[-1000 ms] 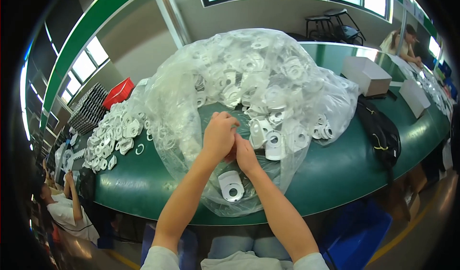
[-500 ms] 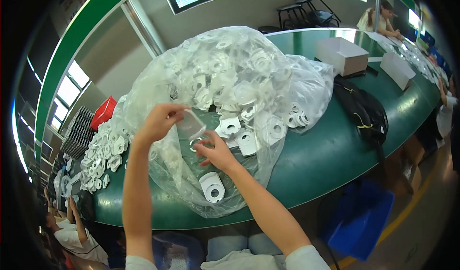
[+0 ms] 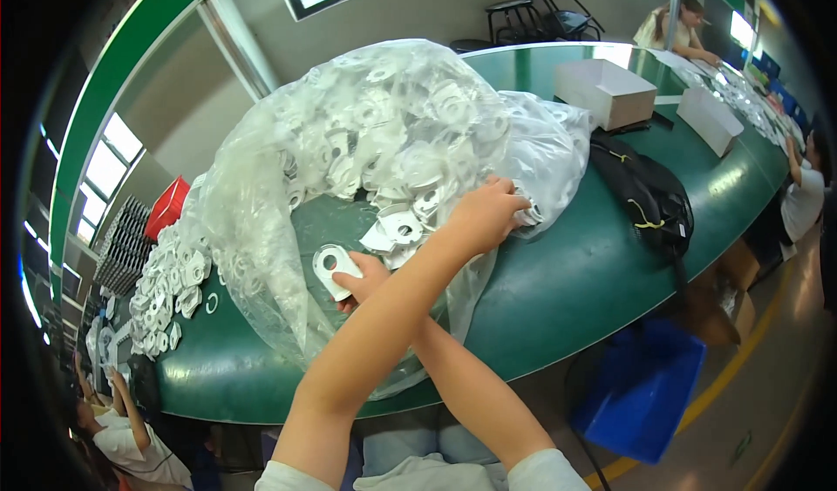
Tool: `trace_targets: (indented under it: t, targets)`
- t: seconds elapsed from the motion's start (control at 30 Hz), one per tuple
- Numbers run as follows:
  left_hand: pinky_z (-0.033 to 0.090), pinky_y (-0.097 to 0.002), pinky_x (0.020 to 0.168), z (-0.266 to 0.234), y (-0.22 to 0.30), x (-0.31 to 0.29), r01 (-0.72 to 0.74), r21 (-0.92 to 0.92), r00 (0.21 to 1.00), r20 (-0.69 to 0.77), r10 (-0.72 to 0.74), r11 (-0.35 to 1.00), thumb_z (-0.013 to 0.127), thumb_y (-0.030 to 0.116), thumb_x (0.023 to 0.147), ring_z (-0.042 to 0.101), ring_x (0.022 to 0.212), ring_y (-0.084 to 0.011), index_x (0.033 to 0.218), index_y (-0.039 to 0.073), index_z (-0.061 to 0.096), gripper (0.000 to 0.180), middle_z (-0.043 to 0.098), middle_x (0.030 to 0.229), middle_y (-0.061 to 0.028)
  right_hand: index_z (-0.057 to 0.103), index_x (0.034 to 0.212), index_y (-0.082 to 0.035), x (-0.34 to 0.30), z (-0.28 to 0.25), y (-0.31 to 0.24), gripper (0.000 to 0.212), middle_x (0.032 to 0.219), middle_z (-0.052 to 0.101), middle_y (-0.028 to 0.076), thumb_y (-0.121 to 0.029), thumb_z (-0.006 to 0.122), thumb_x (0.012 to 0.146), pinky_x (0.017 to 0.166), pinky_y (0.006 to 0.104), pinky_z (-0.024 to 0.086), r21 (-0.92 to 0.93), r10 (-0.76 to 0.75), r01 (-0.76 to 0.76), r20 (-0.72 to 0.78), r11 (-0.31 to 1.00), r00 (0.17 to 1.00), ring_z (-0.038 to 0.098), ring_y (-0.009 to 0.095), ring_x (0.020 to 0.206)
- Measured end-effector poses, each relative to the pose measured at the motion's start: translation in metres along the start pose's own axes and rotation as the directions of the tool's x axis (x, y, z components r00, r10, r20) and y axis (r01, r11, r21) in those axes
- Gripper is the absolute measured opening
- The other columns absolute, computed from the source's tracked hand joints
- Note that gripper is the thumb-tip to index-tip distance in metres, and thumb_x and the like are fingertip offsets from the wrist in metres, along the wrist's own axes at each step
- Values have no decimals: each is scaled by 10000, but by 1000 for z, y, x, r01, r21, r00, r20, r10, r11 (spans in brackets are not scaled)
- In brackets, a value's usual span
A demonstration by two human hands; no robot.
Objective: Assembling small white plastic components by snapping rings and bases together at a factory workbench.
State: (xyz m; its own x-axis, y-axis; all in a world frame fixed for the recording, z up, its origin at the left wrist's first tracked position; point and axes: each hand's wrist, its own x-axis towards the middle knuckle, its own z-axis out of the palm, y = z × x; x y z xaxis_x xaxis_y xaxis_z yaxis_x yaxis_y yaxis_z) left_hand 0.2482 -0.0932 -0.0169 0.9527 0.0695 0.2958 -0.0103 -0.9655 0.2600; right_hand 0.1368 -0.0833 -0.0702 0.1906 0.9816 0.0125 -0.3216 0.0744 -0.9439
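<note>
My forearms cross, the left one over the right. My right hand grips a white plastic part with a round hole, holding it over the open mouth of a clear plastic bag. Reaching across to the right, my left hand has its fingers curled at a small cluster of white ringed parts by the bag's right side. What its fingertips hold is hidden. Between the hands, loose white parts spill from the large heap inside the bag.
More white parts are piled at the left, near a red bin and stacked dark trays. A black bag and two open white boxes stand right on the green table. A blue bin is below the edge. Other people sit farther off.
My left hand has swung right, over my right arm, to the small cluster. The white part lying near the table's front is gone from there, and my right hand now holds such a part.
</note>
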Motion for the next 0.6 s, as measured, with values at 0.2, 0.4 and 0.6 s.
trace_targets:
  t: [0.2, 0.4, 0.6]
  targets:
    - [483, -358, 816, -1, -1, 12, 7, -49, 999, 45, -5, 999, 748, 99, 665, 494, 1052, -270, 869, 121, 692, 213, 555, 1001, -76, 533, 1059, 0, -7, -6, -7, 246, 761, 631, 69, -156, 567, 873, 483, 263, 463, 74, 86, -84, -25, 994, 996, 584, 114, 536]
    - [458, -236, 626, -44, -16, 4, 252, -559, 954, 6, -300, 790, 653, 95, 817, 580, 672, -91, 922, -35, 675, 168, 664, 752, -54, 486, 1165, 25, 10, -12, 49, 370, 925, 610, 116, -165, 587, 864, 531, 305, 481, -154, -565, 549, -89, 822, 820, 615, 165, 702]
    - [468, -236, 660, -121, -52, -124, 329, -558, 832, -211, -513, 762, 635, 88, 837, 587, 727, -88, 944, -35, 682, 169, 668, 810, -42, 475, 1184, -11, -9, -14, -8, 328, 978, 633, 124, -72, 462, 862, 535, 298, 528, 254, -14, -6, 77, 967, 997, 670, 240, 763]
